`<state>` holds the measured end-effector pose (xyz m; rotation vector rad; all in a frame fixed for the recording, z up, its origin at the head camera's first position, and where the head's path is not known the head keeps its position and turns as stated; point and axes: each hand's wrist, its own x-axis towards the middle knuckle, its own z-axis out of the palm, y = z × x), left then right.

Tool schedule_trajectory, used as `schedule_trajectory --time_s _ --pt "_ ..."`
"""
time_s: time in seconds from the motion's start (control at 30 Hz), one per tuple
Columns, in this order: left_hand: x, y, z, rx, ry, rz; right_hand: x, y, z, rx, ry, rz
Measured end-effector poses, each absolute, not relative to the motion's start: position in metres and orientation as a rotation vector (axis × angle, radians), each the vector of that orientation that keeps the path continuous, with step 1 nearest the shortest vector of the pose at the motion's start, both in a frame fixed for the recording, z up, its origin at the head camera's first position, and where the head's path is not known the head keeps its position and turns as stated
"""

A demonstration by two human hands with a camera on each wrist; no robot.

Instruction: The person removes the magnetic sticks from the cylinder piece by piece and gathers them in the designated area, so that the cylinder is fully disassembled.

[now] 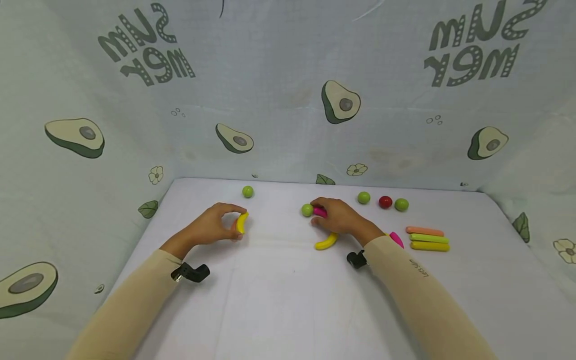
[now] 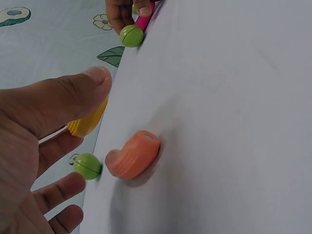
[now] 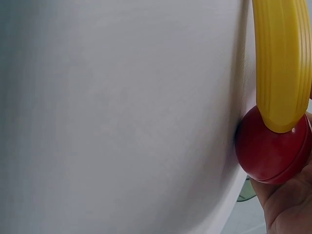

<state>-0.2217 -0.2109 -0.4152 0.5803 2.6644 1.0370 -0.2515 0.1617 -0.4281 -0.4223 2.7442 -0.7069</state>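
Observation:
My left hand [image 1: 215,225] pinches a yellow toy banana [image 1: 242,223] between thumb and fingers. Under it an orange curved piece with ridges [image 2: 134,156] lies on the white table. A magenta piece [image 1: 320,212] is gripped by my right hand [image 1: 338,216], its far part hidden by the fingers. One green ball [image 1: 307,210] sits at the magenta piece's left end. Close to the right wrist lies another yellow toy banana [image 1: 326,242]. In the right wrist view a red ball [image 3: 273,146] shows beside the hand, partly behind that banana; the head view hides this ball.
Another green ball [image 1: 248,191] is at the table's back left. Back right stand a green ball [image 1: 364,197], a red ball [image 1: 385,202] and a further green ball [image 1: 402,204]. Orange, green and yellow sticks [image 1: 429,238] lie together at right; a magenta piece [image 1: 396,239] shows past the right forearm.

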Motion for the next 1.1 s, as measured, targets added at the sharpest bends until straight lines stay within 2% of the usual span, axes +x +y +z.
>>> schedule_trajectory --time_s 0.2,1.1 --pt "-0.219 -0.224 -0.415 0.495 2.664 1.02 -0.251 0.161 -0.428 -0.429 2.749 -0.705" --pt "-0.22 -0.248 -0.433 0.53 2.632 1.052 -0.253 0.162 -0.429 -0.422 2.748 -0.692"
